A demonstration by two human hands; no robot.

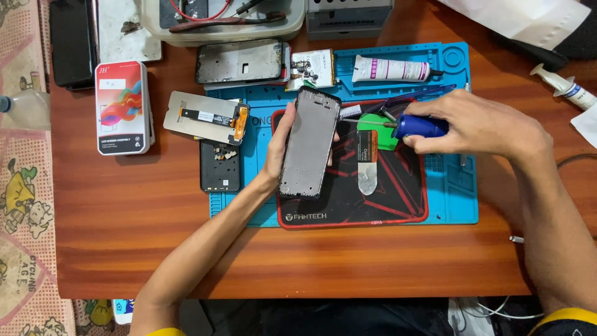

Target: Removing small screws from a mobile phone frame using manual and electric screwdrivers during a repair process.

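Reddish-brown wood grain runs across the tabletop [124, 249], and a blue work mat [463, 205] lies toward its far middle with a smaller black, red-edged pad [398, 199] on top.

Both forearms reach in from the near edge. The left hand [278, 152] comes up at a slant and grips the phone frame [309, 143] by its left long side, thumb along the edge and fingertips wrapped behind, holding the grey frame tilted up over the black pad's left part. The right hand [482, 127] comes in from the right edge with its wrist bent inward; its fingers are curled around the blue handle of a screwdriver [418, 126], whose thin shaft points left toward the frame, just short of it.

At the far edge a clear plastic tub [217, 31] holds red wire and dark cables.

1 boxed screen package [123, 107], upright-rectangular, white with a red top and a swirl of colour, lies near the left edge. Beside it a loose display panel [202, 117] with an orange flex strip rests partly on the mat's left edge. A white tube [392, 68] with a dark cap lies along the mat's far edge, and a small syringe [563, 86] lies toward the far right corner. On the black pad sits a green pick [379, 135] and a pale pry tool [367, 165] with an orange label.
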